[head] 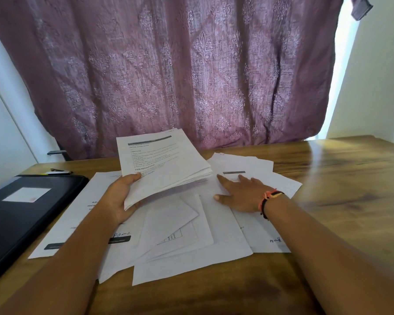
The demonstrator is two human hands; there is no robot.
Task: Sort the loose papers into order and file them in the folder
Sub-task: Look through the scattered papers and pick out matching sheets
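My left hand (120,198) grips a stack of printed sheets (162,164) by its lower left corner and holds it raised and tilted above the desk. My right hand (239,193) lies flat with straight fingers on a loose sheet (248,169) at the right of the spread. Several loose papers (191,242) lie overlapping on the wooden desk (341,178) below both hands, some with handwritten page numbers. A closed black folder (21,210) with a white label lies at the left edge.
A purple patterned curtain (180,71) hangs behind the desk. A pen (59,171) lies beyond the folder at the back left. White walls stand on both sides. Bare wood shows at the right and front of the desk.
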